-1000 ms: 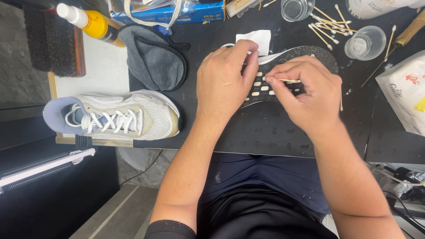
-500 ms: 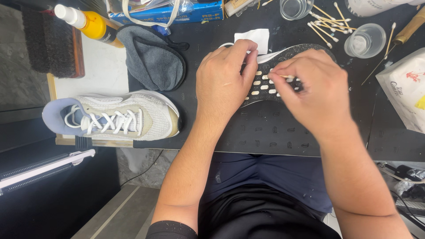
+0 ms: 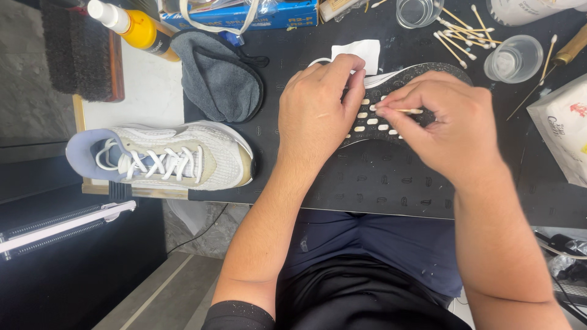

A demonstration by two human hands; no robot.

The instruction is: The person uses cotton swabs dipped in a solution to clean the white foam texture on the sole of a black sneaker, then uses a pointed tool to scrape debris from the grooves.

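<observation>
**Two hands on one upturned shoe: the thin swab is the weak link**

Left hand (image 3: 318,116) lies curled over the shoe (image 3: 391,116), which rests sole-up on the black mat (image 3: 379,183); fingers wrap its far edge, palm hides most of the near half. Right hand (image 3: 452,131) is closed in a pinch, thumb and forefinger on a cotton swab (image 3: 406,110); its tip sits at the pale studs of the sole.

Risks, as I judge them:
- swab stick is thin; pressing hard into the grooves could bend or snap it
- shoe is steadied by one hand only; a sideways push could roll it off its curved upper
- two plastic cups (image 3: 516,58) stand just beyond the right hand; cannot tell whether they hold liquid; a wide wrist swing could tip one onto the mat
- loose swabs (image 3: 465,30) lie scattered near the cups; easy to sweep away
- second shoe (image 3: 165,159) sits upright at the table's near edge, well apart on the left; an elbow nudge could drop it
</observation>
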